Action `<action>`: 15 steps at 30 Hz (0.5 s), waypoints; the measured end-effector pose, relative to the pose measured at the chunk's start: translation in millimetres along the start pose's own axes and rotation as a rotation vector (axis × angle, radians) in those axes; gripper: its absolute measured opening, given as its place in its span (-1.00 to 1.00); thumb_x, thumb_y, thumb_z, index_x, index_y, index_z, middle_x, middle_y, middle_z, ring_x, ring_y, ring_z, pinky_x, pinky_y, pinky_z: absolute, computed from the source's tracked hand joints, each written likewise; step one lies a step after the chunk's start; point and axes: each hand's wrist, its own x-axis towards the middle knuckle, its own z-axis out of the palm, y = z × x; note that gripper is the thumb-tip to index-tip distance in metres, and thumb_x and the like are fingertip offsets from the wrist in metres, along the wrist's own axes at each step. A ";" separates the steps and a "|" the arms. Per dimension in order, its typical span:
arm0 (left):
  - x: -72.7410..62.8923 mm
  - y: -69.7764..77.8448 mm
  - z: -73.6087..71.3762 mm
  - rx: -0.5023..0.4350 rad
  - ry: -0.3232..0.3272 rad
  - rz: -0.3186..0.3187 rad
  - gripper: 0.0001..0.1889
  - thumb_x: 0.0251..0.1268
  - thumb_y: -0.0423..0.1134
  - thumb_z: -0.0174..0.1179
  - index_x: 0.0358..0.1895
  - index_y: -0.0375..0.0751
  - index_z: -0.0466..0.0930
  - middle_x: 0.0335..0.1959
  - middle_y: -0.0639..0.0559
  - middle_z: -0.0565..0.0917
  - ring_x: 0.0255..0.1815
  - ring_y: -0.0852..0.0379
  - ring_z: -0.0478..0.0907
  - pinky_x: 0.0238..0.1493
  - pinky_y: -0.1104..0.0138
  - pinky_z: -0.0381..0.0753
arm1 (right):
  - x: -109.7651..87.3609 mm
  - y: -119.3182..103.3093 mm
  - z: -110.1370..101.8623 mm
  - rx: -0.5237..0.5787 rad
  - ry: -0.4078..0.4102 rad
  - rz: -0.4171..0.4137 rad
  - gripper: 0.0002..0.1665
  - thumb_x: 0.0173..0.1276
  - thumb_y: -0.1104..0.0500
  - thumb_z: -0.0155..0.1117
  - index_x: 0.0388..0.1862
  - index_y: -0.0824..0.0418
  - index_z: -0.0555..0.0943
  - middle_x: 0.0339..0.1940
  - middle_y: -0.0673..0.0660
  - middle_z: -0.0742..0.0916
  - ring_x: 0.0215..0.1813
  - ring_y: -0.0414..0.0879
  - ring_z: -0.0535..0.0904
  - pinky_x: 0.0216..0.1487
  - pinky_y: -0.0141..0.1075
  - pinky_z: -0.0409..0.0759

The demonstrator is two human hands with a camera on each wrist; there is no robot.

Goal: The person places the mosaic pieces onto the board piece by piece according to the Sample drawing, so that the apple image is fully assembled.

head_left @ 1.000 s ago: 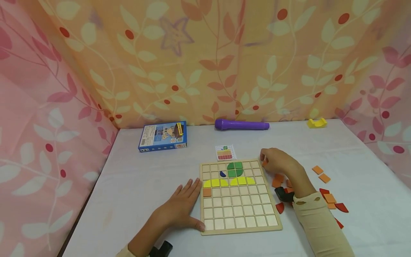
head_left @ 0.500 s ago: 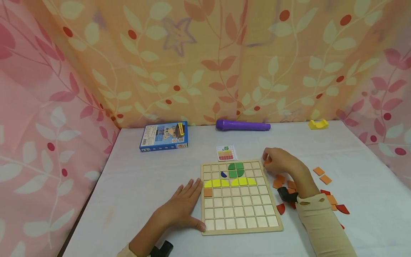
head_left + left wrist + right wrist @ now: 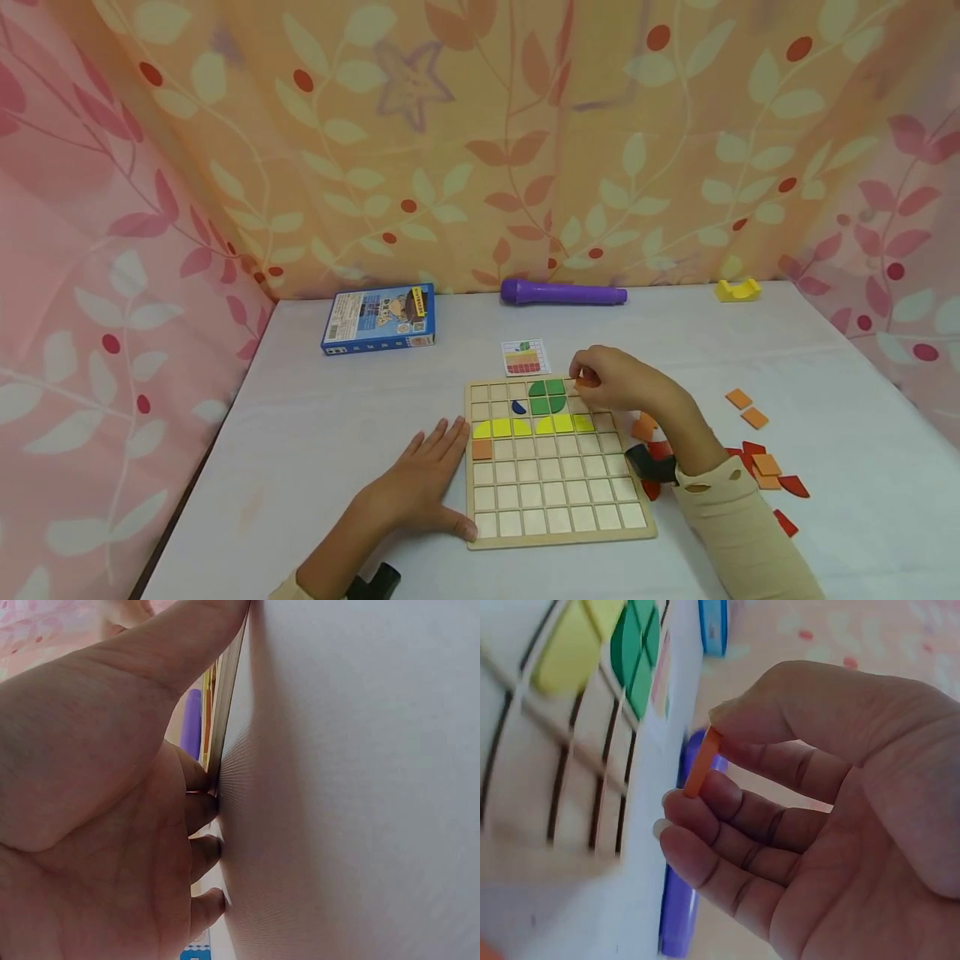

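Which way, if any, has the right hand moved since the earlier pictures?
Yes. In the head view, the right hand has shifted left, from beside the far right corner of the wooden board to over its squares.

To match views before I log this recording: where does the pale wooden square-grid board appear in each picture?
Head: the board, lower half, just right of centre.
Left wrist: the board, upper part, left of centre, seen edge-on.
Right wrist: the board, upper left, cut off by the frame.
Shared landmark: the purple, plastic-looking microphone-shaped stick, visible in all three.
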 end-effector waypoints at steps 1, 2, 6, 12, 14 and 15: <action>-0.2 0.1 0.0 0.001 0.000 -0.001 0.46 -0.31 0.59 0.34 0.63 -0.22 -0.12 0.64 -0.05 -0.10 0.63 -0.08 -0.26 0.53 -0.09 -0.17 | 1.1 -4.3 2.9 0.000 -0.003 -0.016 -0.77 0.21 0.35 0.31 -0.12 0.33 0.62 -0.40 0.08 0.54 -0.31 -0.06 0.41 -0.27 -0.20 0.44; -0.1 0.1 0.2 0.002 -0.002 0.000 0.46 -0.30 0.59 0.34 0.63 -0.22 -0.12 0.64 -0.05 -0.10 0.63 -0.08 -0.26 0.53 -0.09 -0.16 | 2.0 -8.4 5.8 -0.006 -0.005 -0.032 -0.74 0.21 0.36 0.30 -0.09 0.34 0.61 -0.39 0.08 0.54 -0.32 -0.06 0.41 -0.28 -0.20 0.44; -0.3 0.3 0.7 -0.001 -0.003 0.004 0.46 -0.29 0.58 0.34 0.63 -0.22 -0.12 0.64 -0.06 -0.10 0.63 -0.09 -0.25 0.52 -0.10 -0.15 | 4.5 -23.8 18.3 -0.053 0.010 -0.098 -0.69 0.23 0.38 0.28 -0.03 0.37 0.59 -0.38 0.06 0.54 -0.35 -0.11 0.40 -0.32 -0.26 0.44; -0.2 0.5 0.2 -0.011 -0.005 0.004 0.46 -0.31 0.59 0.34 0.63 -0.21 -0.12 0.65 -0.06 -0.11 0.63 -0.12 -0.24 0.52 -0.10 -0.15 | 7.2 -41.2 38.6 -0.135 0.064 -0.225 -0.79 0.25 0.39 0.32 -0.13 0.30 0.61 -0.37 0.02 0.55 -0.39 -0.18 0.38 -0.38 -0.36 0.44; -0.1 0.3 -0.3 -0.005 -0.009 0.001 0.46 -0.31 0.60 0.32 0.63 -0.20 -0.13 0.65 -0.05 -0.12 0.63 -0.12 -0.24 0.52 -0.10 -0.15 | 9.0 -48.5 46.5 -0.154 0.081 -0.271 -0.79 0.25 0.38 0.39 -0.15 0.27 0.61 -0.37 0.02 0.58 -0.38 -0.18 0.41 -0.36 -0.35 0.48; -0.1 0.3 -0.9 -0.005 -0.010 0.000 0.46 -0.30 0.60 0.32 0.63 -0.19 -0.13 0.65 -0.04 -0.12 0.63 -0.12 -0.25 0.52 -0.09 -0.16 | 10.0 -52.4 50.6 -0.172 0.089 -0.292 -0.79 0.24 0.37 0.42 -0.16 0.25 0.61 -0.38 0.01 0.58 -0.38 -0.18 0.42 -0.35 -0.35 0.50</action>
